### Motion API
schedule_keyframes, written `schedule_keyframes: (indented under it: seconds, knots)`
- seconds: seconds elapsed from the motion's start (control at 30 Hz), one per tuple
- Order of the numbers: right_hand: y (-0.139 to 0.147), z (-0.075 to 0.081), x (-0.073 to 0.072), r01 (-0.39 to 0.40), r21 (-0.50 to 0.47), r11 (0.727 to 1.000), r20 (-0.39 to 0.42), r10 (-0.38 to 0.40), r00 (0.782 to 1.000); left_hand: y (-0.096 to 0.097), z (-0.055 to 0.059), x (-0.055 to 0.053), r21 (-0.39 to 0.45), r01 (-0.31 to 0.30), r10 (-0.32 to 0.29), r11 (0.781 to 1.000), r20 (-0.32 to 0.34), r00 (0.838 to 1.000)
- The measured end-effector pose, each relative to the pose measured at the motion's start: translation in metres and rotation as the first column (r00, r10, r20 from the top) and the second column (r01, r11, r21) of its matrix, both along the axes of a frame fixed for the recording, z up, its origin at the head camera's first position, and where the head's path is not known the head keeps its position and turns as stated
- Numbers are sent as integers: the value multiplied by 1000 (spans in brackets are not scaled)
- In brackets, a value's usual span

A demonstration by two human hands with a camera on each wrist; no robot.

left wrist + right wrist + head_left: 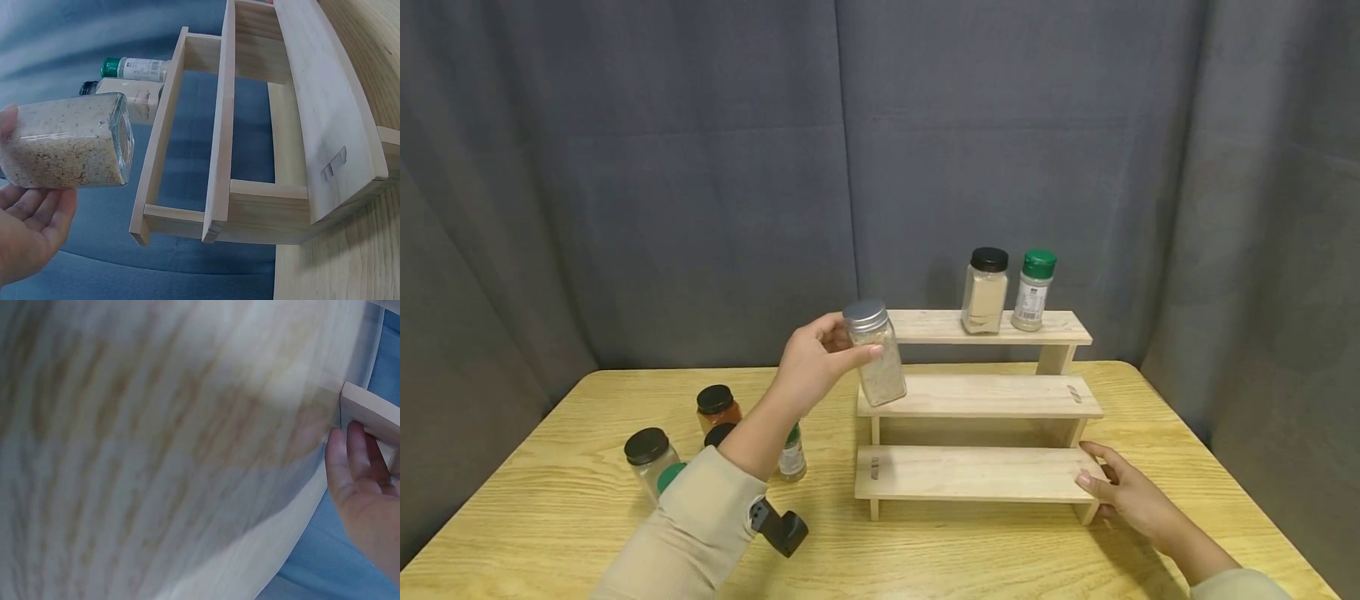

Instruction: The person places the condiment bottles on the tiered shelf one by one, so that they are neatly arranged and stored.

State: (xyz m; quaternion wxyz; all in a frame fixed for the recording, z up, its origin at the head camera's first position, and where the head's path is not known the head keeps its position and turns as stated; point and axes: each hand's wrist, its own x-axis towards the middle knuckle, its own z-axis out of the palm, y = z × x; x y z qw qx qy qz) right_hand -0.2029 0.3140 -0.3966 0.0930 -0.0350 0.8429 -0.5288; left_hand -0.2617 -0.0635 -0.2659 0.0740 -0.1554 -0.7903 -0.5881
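Observation:
My left hand (pixel 811 360) grips a square glass spice jar (pixel 882 371) with a silver lid, thumb across its front. The jar is tilted and overlaps the left end of the upper tiers in the head view. Pale, speckled seasoning shows through the glass jar (pixel 69 144) in the left wrist view. My right hand (pixel 1131 498) holds the right end of the lowest step of a three-tier wooden rack (pixel 977 473), thumb at the front of the board. On the top tier stand a black-lidded jar (pixel 985 296) and a green-capped spice bottle (pixel 1032 292), side by side.
Left of the rack, partly behind my left forearm, stand several spice containers: an orange-red jar (pixel 718 408) with a black lid, another black-lidded jar (pixel 651 458) and a small green-capped bottle (pixel 792 458). Grey curtains (pixel 700 183) surround the wooden table (pixel 572 417).

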Motion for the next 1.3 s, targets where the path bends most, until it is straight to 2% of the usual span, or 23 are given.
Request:
schedule_keyframes:
  seconds: [0.5,0.9,1.3]
  knots:
    - [0,1,2,0,26,1000,-3,0,1000,17,10,-21,20,-12,11,1000,6,1000]
    - [-1,0,0,-8,-40,999,-3,8,1000,31,16,-42,45,-24,22,999,48,999]
    - [-1,0,0,-5,-15,1000,-4,5,1000,51,26,-62,30,-27,27,999,4,1000]
